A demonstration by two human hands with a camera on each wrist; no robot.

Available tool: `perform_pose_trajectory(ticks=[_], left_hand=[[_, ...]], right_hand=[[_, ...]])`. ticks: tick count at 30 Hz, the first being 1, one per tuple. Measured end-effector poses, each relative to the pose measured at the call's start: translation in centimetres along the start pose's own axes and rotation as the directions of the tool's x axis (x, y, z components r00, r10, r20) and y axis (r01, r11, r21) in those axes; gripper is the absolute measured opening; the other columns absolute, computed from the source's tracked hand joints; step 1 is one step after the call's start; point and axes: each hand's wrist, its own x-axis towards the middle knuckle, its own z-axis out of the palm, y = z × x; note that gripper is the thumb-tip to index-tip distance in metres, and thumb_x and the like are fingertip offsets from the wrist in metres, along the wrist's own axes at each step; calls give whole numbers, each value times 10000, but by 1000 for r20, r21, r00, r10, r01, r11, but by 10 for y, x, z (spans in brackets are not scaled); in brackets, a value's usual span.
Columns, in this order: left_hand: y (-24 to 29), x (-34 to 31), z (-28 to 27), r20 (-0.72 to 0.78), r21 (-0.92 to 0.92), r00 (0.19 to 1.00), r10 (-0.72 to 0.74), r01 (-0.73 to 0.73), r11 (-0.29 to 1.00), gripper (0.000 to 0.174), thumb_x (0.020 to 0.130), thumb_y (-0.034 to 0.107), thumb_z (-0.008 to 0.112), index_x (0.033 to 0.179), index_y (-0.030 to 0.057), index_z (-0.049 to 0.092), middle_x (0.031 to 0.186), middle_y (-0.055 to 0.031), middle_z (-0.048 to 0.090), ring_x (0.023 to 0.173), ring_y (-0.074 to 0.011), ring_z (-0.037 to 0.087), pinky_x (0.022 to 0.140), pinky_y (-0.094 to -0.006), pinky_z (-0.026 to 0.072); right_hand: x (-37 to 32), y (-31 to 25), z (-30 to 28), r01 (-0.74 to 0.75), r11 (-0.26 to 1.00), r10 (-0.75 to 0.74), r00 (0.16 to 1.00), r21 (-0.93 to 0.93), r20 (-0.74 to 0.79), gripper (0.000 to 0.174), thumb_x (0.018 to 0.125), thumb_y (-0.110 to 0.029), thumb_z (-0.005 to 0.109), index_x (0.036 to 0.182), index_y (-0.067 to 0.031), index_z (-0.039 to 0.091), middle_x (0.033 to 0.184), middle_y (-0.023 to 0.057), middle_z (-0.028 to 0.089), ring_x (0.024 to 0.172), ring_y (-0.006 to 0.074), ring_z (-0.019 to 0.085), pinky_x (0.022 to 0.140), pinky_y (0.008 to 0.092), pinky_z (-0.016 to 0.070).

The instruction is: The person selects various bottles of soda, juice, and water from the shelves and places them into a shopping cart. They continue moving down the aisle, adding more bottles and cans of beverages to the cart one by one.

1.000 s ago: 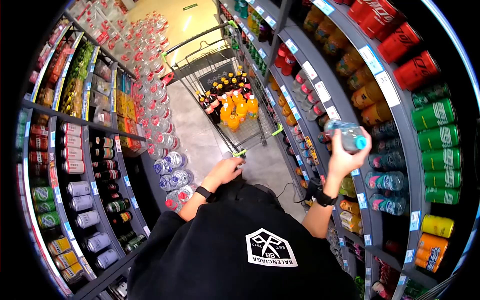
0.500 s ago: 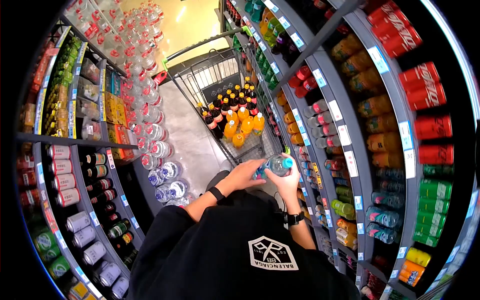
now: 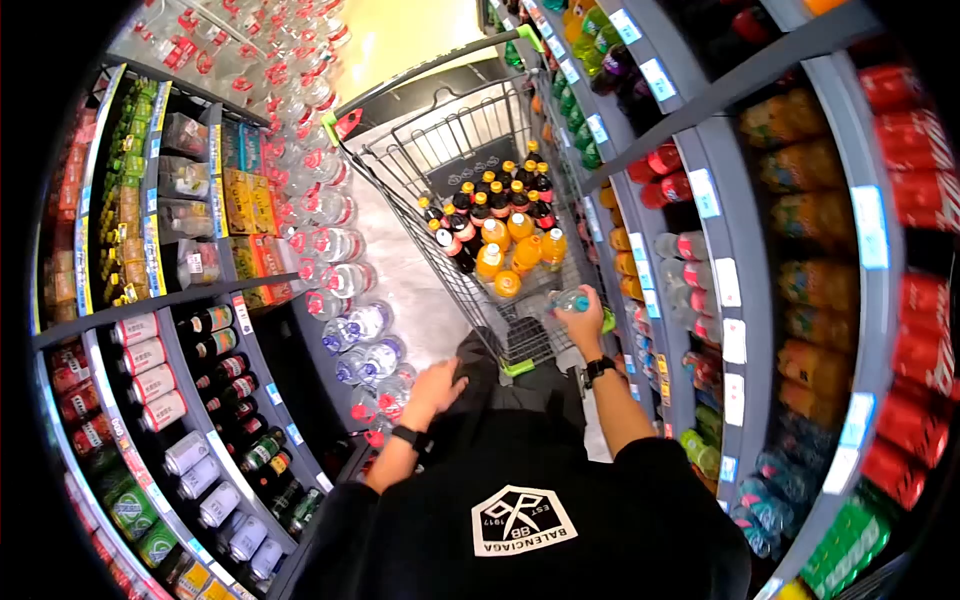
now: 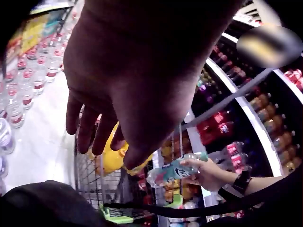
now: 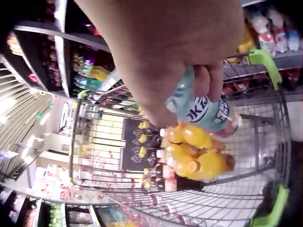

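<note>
My right hand [image 3: 585, 318] grips a clear plastic bottle [image 3: 570, 301] over the near right corner of the shopping cart [image 3: 518, 368]. In the right wrist view, this bottle [image 5: 208, 111] shows a teal label, and my fingers curl round its upper part. Beside it in the cart stand several orange drink bottles [image 3: 525, 252], with several dark bottles with yellow caps [image 3: 497, 195] farther back. My left hand [image 3: 435, 388] hangs near my leg, holding nothing; in the left wrist view its fingers [image 4: 90, 127] point down, loosely extended.
Shelves of cans and bottles line the right side, with red cans [image 3: 925, 330] close by. On the left, another shelf holds cans [image 3: 150, 385]. Several large water bottles [image 3: 365, 345] stand on the floor along the cart's left side.
The right hand has brought the bottle from beside the right shelf to the cart. Both hands were at the bottle half a second ago; the left has since moved away to the left.
</note>
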Motion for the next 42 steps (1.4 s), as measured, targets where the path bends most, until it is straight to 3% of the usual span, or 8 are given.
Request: perform_pose_trajectory(ticks=[10, 17, 20, 21, 25, 31, 34, 42], left_hand=[[-34, -85, 86, 160, -391, 858, -489, 510, 767, 442, 951, 246, 718, 1313, 22, 598, 1144, -203, 725, 944, -286, 731, 835, -399, 574], [-42, -98, 100, 186, -527, 857, -480, 500, 687, 460, 950, 232, 726, 1335, 21, 590, 1149, -183, 726, 991, -261, 711, 887, -376, 558], [-49, -86, 82, 132, -567, 894, -428, 423, 707, 459, 951, 243, 728, 1330, 20, 595, 1117, -178, 722, 983, -265, 704, 882, -377, 552], [-56, -80, 77, 123, -565, 909, -398, 394, 725, 459, 951, 243, 728, 1330, 20, 595, 1117, -178, 722, 983, -265, 704, 882, -377, 552], [-96, -42, 52, 73, -446, 974, -213, 223, 867, 437, 950, 227, 711, 1316, 17, 596, 1067, -169, 725, 964, -267, 710, 857, -393, 559], [-118, 24, -6, -6, -341, 998, 66, -64, 938, 440, 924, 230, 715, 1293, 10, 621, 1085, -181, 733, 924, -279, 726, 850, -378, 574], [-104, 57, -25, 36, -237, 984, 172, -159, 958, 400, 915, 202, 718, 1256, 5, 645, 1041, -158, 743, 907, -259, 725, 832, -369, 572], [39, 110, -22, 97, -220, 788, 607, -578, 786, 287, 935, 138, 693, 1187, 5, 655, 1020, -142, 749, 883, -247, 724, 804, -352, 567]], right_hand=[[116, 117, 103, -215, 958, 243, 960, -189, 139, 760, 750, -103, 810, 1446, -123, 505, 1443, 143, 528, 1245, 380, 566, 1016, 503, 500], [102, 138, 123, -399, 913, 408, 898, 87, -163, 671, 804, -95, 749, 1436, -43, 529, 1206, 203, 671, 1030, 379, 682, 891, 486, 542], [87, 209, 144, -317, 890, 317, 947, 327, 54, 454, 876, -82, 691, 1305, 4, 569, 981, 115, 700, 756, 207, 681, 614, 345, 559], [69, 167, 111, -501, 695, 436, 864, 515, 251, 416, 874, -82, 679, 1269, -2, 575, 930, 67, 670, 661, 145, 631, 523, 301, 511], [-12, 76, 23, -487, 746, 349, 867, 454, 356, 445, 904, -128, 695, 1319, -17, 576, 982, 66, 698, 689, 145, 644, 606, 290, 494], [-144, 135, -14, -130, 870, 220, 966, 475, -137, 303, 892, -97, 701, 1178, -5, 665, 823, 33, 689, 681, 113, 640, 615, 285, 503], [-219, 102, -72, -203, 865, 323, 925, 460, -199, 284, 880, -74, 684, 1159, -24, 671, 767, 37, 691, 644, 118, 638, 599, 300, 512], [-317, 53, -219, -34, 968, 226, 555, 250, -801, 282, 888, -83, 691, 1160, -10, 677, 815, 59, 698, 712, 132, 640, 676, 317, 525]])
